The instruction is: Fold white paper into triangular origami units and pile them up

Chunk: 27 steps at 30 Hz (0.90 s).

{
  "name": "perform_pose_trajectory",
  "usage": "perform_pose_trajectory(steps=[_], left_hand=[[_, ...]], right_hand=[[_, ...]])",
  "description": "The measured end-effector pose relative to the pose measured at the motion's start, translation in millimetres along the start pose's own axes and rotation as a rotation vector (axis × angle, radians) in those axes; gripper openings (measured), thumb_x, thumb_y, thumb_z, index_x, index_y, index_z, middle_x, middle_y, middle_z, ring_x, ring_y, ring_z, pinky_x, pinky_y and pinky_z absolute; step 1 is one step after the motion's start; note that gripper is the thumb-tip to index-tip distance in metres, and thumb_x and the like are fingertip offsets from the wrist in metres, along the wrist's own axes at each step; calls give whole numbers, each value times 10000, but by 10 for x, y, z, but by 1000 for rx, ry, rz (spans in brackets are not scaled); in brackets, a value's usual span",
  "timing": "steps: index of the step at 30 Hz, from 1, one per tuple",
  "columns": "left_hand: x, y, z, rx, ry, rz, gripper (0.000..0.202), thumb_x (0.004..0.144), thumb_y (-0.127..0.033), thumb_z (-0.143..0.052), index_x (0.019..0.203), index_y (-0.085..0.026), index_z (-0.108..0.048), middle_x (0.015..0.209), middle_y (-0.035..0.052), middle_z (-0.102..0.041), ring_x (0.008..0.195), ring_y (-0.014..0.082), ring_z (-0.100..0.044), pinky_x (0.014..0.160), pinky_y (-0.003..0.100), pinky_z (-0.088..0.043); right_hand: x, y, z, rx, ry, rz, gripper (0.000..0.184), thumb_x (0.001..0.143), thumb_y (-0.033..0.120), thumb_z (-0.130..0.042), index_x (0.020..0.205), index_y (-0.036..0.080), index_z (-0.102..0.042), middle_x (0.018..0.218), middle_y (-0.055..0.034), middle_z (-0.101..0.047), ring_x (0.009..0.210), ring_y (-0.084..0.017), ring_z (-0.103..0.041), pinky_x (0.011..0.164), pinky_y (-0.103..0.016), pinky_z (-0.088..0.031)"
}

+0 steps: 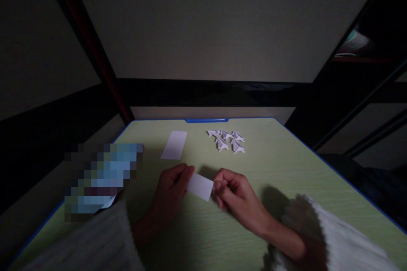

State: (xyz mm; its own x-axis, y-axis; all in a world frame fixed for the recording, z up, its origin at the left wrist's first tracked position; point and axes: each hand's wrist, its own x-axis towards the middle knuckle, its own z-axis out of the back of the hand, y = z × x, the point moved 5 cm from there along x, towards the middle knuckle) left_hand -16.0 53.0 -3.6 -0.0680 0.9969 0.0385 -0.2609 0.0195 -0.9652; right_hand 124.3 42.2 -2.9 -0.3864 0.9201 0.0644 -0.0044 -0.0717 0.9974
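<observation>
A small white rectangle of paper (199,186) is held above the table, tilted down to the right. My left hand (173,186) pinches its left end, thumb on top. At the paper's right edge, my right hand (233,192) has its thumb and fingers closed together on the upper corner. Beyond the hands lie several folded white paper figures (237,145), grouped close together with pointed ends and spread legs. A flat sheet of white paper (174,145) rests to their left.
The pale green table (286,169) has a blue rim and a blue handle-like piece (206,120) at its far edge. A pixelated flat object (104,182) lies on the left side. Behind the table stands a light panel (206,29) with dark framing.
</observation>
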Motion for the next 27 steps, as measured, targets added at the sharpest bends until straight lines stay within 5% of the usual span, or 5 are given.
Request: perform_pose_trajectory(steps=[4,8,11,19,27], left_hand=[[39,-29,169,13,-211,-16,265,715,-313,-424,493,-185,-357,447,-69,-314,407,75,-320,381,184,-258],[-21,-54,29,63,-41,-44,285,727,-319,-409,479,-181,-383,411,-70,-331,382,74,-351,364,179,-264],[-73,-55,-95,46,100,-67,284,734,-316,-417,489,-175,-409,418,-64,-369,394,76,-388,380,177,-285],[-165,-101,-285,116,480,-93,297,739,-297,-388,478,-166,-441,430,-39,-437,434,87,-432,443,182,-327],[-199,-132,-243,130,440,-150,271,708,-320,-446,487,-164,-467,469,-42,-409,477,91,-374,457,186,-321]], right_hand=[[21,29,100,53,-126,24,203,764,312,-434,629,163,-408,449,67,-397,374,-44,-311,369,-162,-245],[46,23,29,30,-25,9,214,748,363,-477,721,154,-444,544,43,-440,448,-57,-375,417,-173,-287],[32,-1,-26,-80,58,-12,308,766,390,-449,577,146,-444,477,47,-389,446,-59,-349,424,-182,-264],[18,-22,34,-26,33,15,390,789,434,-381,508,164,-362,465,51,-330,435,-62,-312,407,-185,-240],[-16,51,-85,-221,206,91,319,818,313,-353,537,161,-358,505,51,-288,472,-63,-277,430,-184,-238]])
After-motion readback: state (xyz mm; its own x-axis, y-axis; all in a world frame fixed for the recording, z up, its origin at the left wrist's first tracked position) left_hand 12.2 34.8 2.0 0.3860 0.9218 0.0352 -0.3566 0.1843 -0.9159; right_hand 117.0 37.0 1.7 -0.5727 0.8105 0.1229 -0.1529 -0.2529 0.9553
